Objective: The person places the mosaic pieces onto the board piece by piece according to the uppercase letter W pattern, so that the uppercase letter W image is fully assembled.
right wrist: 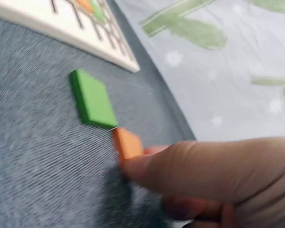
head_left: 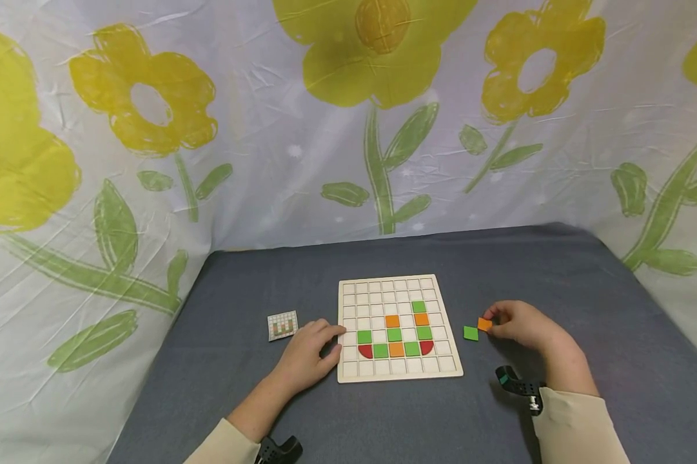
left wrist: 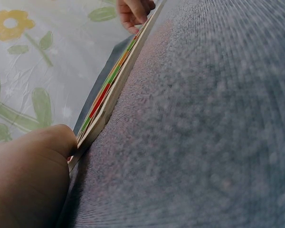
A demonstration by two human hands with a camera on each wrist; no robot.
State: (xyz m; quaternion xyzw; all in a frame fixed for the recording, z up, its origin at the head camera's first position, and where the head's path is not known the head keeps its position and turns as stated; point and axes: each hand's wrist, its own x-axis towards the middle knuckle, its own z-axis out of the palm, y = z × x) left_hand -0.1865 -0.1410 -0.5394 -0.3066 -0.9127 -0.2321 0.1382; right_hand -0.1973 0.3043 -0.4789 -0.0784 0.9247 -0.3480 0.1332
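Note:
A square wooden grid board (head_left: 399,372) lies on the dark cloth, with green and orange square tiles and two red quarter-round tiles set in its cells. My left hand (head_left: 309,351) rests at the board's left edge, fingertips touching the rim. To the right of the board, my right hand (head_left: 525,324) pinches an orange square tile (head_left: 484,324) between thumb and fingers. In the right wrist view that orange tile (right wrist: 128,144) is tilted, its corner near a loose green square tile (right wrist: 94,99) lying on the cloth.
A small pattern card (head_left: 282,325) with a printed grid lies left of the board, just beyond my left hand. Dark grey cloth (head_left: 383,425) covers the table. Behind it hangs a white curtain (head_left: 255,161) with yellow flowers.

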